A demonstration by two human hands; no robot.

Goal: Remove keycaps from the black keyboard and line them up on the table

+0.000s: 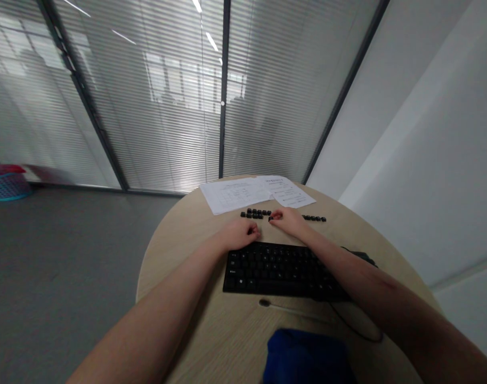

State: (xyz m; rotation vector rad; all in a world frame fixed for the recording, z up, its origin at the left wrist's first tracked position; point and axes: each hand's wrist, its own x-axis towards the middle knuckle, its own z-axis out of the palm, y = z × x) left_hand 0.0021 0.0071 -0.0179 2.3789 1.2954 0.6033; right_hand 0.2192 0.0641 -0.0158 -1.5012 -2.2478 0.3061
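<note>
A black keyboard (267, 266) lies on the round wooden table (163, 266). Just beyond its far left corner rests my left hand (241, 233), fingers curled closed; whatever they may hold is hidden. My right hand (288, 220) reaches over the keyboard, thumb and finger pinched on a small black keycap (270, 219) at the tabletop. Loose black keycaps (254, 215) stand in short rows to the left of that pinch. More keycaps (315, 218) line up to its right, partly covered by my right hand. My right forearm hides the keyboard's right part.
Printed sheets (243, 194) lie at the table's far edge. Nearer me are a thin brush with a dark head (264, 303), a black cable (359, 334) and a blue cloth (303, 354). Glass panels with blinds (171, 138) stand behind; a blue basket (7, 186) sits on the floor.
</note>
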